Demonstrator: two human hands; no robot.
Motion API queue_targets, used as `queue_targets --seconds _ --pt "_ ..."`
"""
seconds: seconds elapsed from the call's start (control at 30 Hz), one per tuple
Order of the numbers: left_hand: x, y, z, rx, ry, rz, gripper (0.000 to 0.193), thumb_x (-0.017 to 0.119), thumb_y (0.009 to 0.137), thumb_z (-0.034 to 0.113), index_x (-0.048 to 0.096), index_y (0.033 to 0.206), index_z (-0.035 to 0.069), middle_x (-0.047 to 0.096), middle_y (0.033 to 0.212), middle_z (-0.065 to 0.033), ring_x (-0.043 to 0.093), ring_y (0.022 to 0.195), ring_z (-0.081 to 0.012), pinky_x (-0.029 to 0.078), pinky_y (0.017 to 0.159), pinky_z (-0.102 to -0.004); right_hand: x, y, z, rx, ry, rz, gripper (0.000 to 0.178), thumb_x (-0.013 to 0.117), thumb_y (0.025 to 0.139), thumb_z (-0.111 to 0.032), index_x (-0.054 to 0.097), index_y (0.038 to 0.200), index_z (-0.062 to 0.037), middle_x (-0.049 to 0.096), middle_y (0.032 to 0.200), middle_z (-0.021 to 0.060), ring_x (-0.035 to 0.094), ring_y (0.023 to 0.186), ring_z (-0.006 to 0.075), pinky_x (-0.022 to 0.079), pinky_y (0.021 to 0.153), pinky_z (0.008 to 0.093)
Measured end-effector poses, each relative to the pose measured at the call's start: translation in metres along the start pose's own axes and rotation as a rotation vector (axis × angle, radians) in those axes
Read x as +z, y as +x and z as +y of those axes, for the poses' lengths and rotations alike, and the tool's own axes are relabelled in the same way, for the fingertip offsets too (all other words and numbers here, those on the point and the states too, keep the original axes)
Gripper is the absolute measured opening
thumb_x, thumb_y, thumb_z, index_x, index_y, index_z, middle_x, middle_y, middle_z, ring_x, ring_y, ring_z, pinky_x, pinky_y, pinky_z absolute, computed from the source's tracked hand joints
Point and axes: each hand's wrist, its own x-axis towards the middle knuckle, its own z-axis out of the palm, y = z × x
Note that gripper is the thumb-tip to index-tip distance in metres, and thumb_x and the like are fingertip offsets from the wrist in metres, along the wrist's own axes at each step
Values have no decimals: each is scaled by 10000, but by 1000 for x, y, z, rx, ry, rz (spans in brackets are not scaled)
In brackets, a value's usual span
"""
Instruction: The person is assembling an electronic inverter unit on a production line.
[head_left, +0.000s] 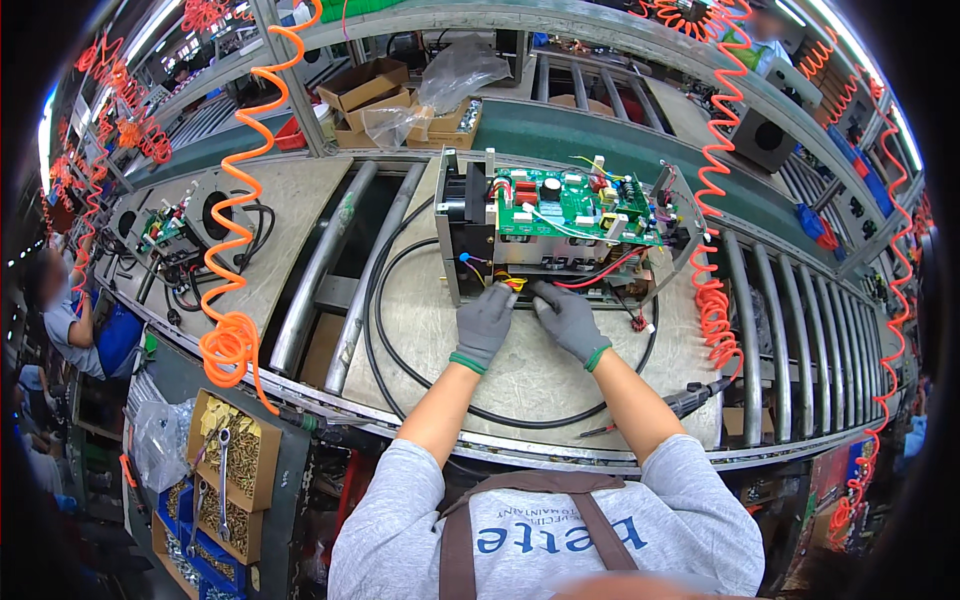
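Grey knit gloves with green cuffs, short grey sleeves, a brown apron with crossing straps.

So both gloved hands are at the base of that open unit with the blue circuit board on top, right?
Not quite: the head view shows the circuit board is green, not blue. Both gloved hands, left hand and right hand, are indeed at the base of the open unit.

Factory assembly line, steel roller conveyor (790, 330), orange coiled air hoses (232, 240), cardboard boxes (365, 90)
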Motion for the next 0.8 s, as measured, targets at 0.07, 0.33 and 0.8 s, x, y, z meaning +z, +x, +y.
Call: queue_targets --seconds 0.07,0.33,0.8 --pt "2 -2 -5 23 40 13 146 677 828 160 658 955 91 682 927 -119 661 747 -313 534 643 -369 2 -1 -5 -60 31 29 354 564 883 -236 607 1219 -134 670 1002 187 649 917 341 514 791 413" --pt "-4 0 -3 -24 156 -112 198 616 784 119 615 980 147 658 978 -72 628 650 -311 511 555 -383 -3 15 -31 41 -102 32 218 574 901 -290 645 1055 -153 673 824 155 648 750 363 518 650 442" --pt "10 -4 4 -370 -110 82 179 661 830 163 682 974 58 694 894 -127 672 747 -282 526 658 -349 23 21 -31 72 -276 234 173 611 854 -283 660 824 -120 618 631 124 615 601 338 474 555 428"
